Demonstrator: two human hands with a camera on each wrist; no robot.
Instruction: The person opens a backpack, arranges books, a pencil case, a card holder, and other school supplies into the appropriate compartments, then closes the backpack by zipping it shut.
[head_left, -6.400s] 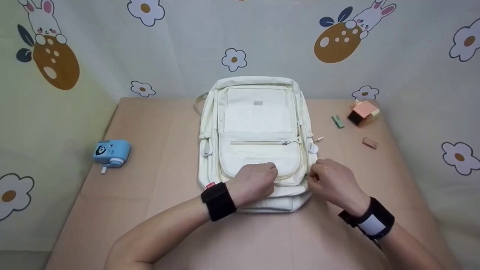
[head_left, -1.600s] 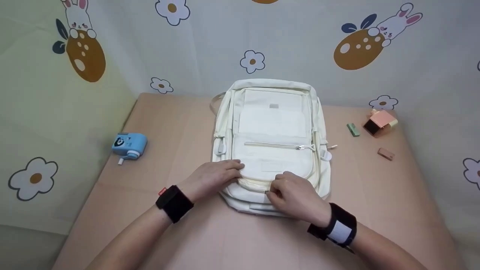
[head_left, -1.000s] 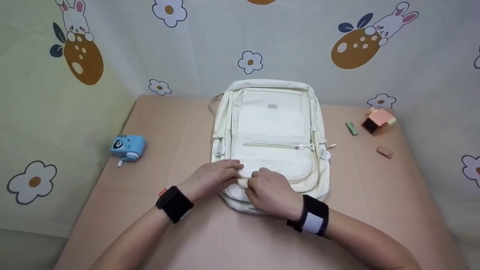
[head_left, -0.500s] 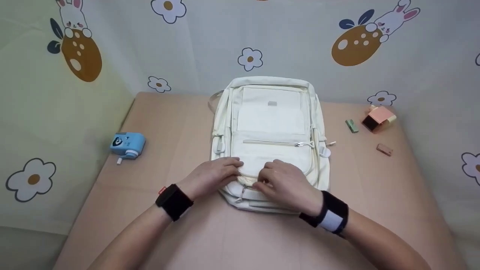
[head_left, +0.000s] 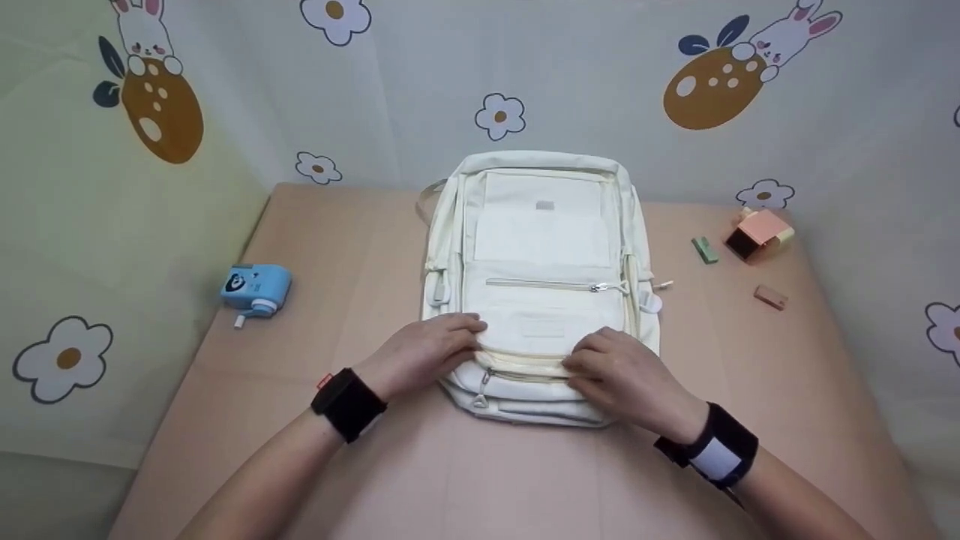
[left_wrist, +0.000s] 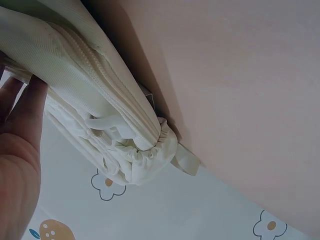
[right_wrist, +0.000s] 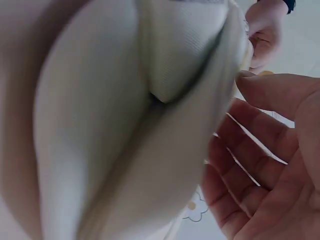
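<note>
A cream backpack (head_left: 541, 240) lies on its back in the middle of the table, front pockets facing up. At the lower left of its front pocket, my left hand (head_left: 427, 349) pinches the edge between thumb and fingers; the left wrist view shows the thumb and fingers (left_wrist: 31, 107) at the fabric edge. A zipper pull (head_left: 481, 399) hangs beside that hand, at the left end of the pocket's lower zipper (head_left: 525, 376). My right hand (head_left: 637, 375) touches the pocket's lower right edge, its fingers (right_wrist: 255, 125) loosely bent and spread in the right wrist view.
A blue crank pencil sharpener (head_left: 256, 289) stands at the table's left edge. On the right are a pink box-shaped sharpener (head_left: 759, 234), a small green block (head_left: 705, 250) and a small brown-pink block (head_left: 771, 297). A printed curtain (head_left: 420, 67) surrounds the table.
My left hand has gone from the pocket's middle to its lower left corner. My right hand has run leftward along the lower zipper, let go of its pull, and moved back right.
</note>
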